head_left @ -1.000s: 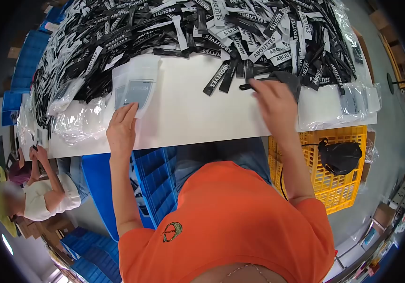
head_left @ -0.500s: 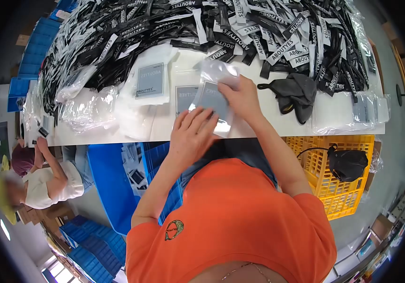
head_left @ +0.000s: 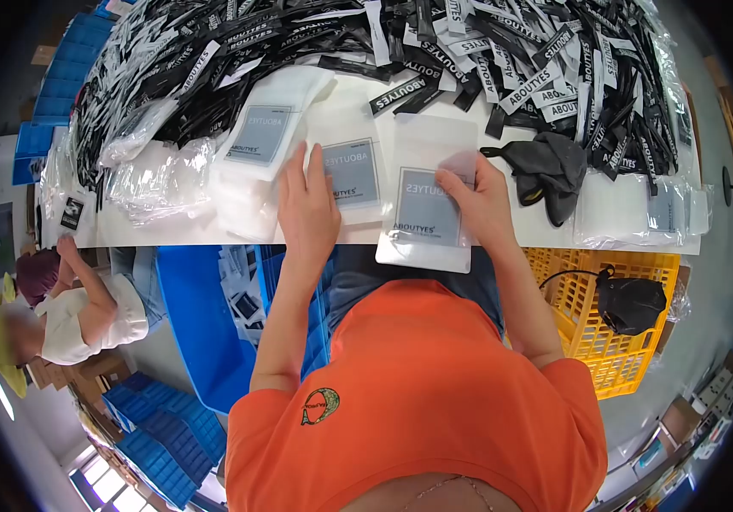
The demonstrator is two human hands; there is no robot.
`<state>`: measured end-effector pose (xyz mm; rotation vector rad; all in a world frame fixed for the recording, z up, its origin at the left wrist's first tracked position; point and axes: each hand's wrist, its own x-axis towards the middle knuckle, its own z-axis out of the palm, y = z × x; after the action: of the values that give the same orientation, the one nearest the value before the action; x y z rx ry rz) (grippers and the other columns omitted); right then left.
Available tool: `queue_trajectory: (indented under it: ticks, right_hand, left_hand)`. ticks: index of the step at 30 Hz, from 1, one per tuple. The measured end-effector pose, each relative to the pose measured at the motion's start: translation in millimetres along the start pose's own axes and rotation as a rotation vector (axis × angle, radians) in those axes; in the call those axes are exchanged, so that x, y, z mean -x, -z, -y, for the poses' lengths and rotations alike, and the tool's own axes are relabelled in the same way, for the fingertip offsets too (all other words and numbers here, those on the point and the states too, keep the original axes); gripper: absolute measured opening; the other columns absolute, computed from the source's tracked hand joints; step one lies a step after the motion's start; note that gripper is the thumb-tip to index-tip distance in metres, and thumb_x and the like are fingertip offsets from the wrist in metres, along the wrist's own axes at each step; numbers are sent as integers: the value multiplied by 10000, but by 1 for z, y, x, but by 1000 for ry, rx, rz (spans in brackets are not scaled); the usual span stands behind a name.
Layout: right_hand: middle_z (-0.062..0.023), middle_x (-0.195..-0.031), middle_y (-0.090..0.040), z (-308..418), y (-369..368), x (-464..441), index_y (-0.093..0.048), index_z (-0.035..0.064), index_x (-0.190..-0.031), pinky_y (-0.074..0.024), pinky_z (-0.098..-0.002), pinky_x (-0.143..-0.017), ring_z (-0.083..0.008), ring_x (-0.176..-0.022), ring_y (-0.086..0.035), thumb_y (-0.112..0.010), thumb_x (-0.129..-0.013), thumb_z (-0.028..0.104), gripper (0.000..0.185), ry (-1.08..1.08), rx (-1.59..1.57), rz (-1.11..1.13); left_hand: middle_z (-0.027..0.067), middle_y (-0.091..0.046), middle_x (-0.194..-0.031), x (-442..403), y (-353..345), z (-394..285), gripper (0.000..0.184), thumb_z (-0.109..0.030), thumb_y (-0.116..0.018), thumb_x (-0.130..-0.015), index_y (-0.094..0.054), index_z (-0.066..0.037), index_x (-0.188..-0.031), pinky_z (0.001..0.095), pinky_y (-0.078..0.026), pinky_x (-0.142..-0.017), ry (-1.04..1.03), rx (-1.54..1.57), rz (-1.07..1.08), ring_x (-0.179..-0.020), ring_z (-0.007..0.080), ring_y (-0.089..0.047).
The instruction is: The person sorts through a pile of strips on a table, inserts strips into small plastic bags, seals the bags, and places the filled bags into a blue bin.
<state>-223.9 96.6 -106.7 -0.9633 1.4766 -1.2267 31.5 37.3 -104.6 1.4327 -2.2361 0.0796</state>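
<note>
My right hand (head_left: 486,205) grips the right edge of a clear plastic bag (head_left: 428,200) with a grey printed "ABOUTYES" panel, thumb on top. The bag's lower end hangs past the table's front edge. My left hand (head_left: 308,205) lies with its fingers stretched out, between a second printed plastic bag (head_left: 354,171) and a stack of such bags (head_left: 259,132) on its left. Its fingertips reach the left edge of the second bag. A dark grey, crumpled fabric item (head_left: 544,171) rests on the table to the right of my right hand.
Black and white "ABOUTYES" strips (head_left: 533,81) are heaped across the back of the white table (head_left: 153,230). More clear bags (head_left: 157,192) lie left, others (head_left: 631,209) right. Below are a blue bin (head_left: 200,324) and a yellow crate (head_left: 631,350). A co-worker (head_left: 84,320) is at the left.
My right hand has drawn the plastic bag right and toward me, off the second bag. My left hand has left the held bag and moved left, its fingers now straighter.
</note>
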Motion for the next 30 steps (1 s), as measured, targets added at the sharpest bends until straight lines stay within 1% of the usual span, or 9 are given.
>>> queue_trajectory:
  ticks: [3, 4, 7, 11, 12, 18, 24, 26, 30]
  right_hand:
    - [-83, -960, -751, 3, -20, 15, -676, -10, -1108, -556, -298, -766, -115, -842, -690, -733, -903, 87, 234, 69, -94, 54]
    - [-78, -957, -748, 4, -29, 21, -675, -6, -1120, -554, -296, -764, -108, -841, -683, -731, -907, 81, 237, 88, -79, 91]
    - [-65, -927, -738, 11, -35, 26, -700, 21, -1114, -547, -295, -740, -117, -810, -679, -732, -901, 77, 223, 127, -18, 136]
    - [-60, -880, -722, 26, -16, 9, -754, 61, -1000, -532, -300, -689, -160, -745, -673, -736, -877, 83, 127, 598, 280, 71]
    - [-69, -867, -718, 34, -12, 9, -768, 66, -895, -519, -303, -658, -190, -719, -666, -756, -847, 97, 58, 589, 370, 111]
    - [-16, -867, -736, 40, 3, 11, -764, 34, -850, -505, -289, -625, -99, -699, -627, -775, -871, 113, 82, -17, 61, 412]
    - [-23, -941, -716, 50, 3, 8, -762, 29, -1048, -497, -237, -636, -68, -699, -594, -747, -908, 83, 150, -209, -420, 360]
    - [-25, -945, -708, 35, -6, 5, -749, 31, -1119, -498, -234, -640, -68, -704, -590, -731, -936, 87, 192, 117, -318, 366]
    - [-8, -854, -662, 16, -15, 1, -699, 40, -1052, -471, -212, -629, -55, -709, -572, -676, -995, 108, 92, 171, -526, 412]
  left_hand:
    - [196, -678, -1235, 2, 20, -34, 418, -211, -634, -1025, -559, -15, -1387, 358, -535, -879, 431, 918, 234, -1116, 238, -661]
    - [101, -727, -1023, 2, 19, -44, 302, -183, -613, -1050, -613, 19, -1275, 297, -528, -761, 502, 1093, 161, -911, 126, -655]
    - [18, -711, -879, -7, 15, -38, 191, -137, -611, -1042, -664, 31, -1114, 264, -500, -703, 516, 1243, 234, -797, 83, -606]
    - [35, -696, -778, -5, 27, -39, 113, -102, -644, -1006, -688, 2, -1000, 235, -476, -659, 336, 1005, 314, -765, 74, -600]
    - [81, -701, -913, -5, 30, -42, 80, -60, -685, -946, -689, -13, -1011, 277, -519, -666, 320, 1001, 352, -739, 139, -652]
    - [135, -587, -1206, -7, 37, -50, 245, 9, -746, -809, -691, -53, -1039, 343, -614, -693, -475, 419, 160, -890, 266, -706]
    - [80, -576, -1210, -13, 34, -55, 130, -43, -751, -874, -704, -42, -995, 287, -588, -706, 221, 1038, 430, -968, 137, -645]
    - [53, -570, -1203, -15, 19, -53, 87, -94, -735, -926, -709, -35, -984, 261, -548, -748, 325, 1275, 403, -936, 109, -619]
    - [32, -576, -1216, -13, 7, -61, 207, -244, -676, -1015, -716, -42, -1031, 258, -478, -886, 554, 1676, 395, -988, 105, -585]
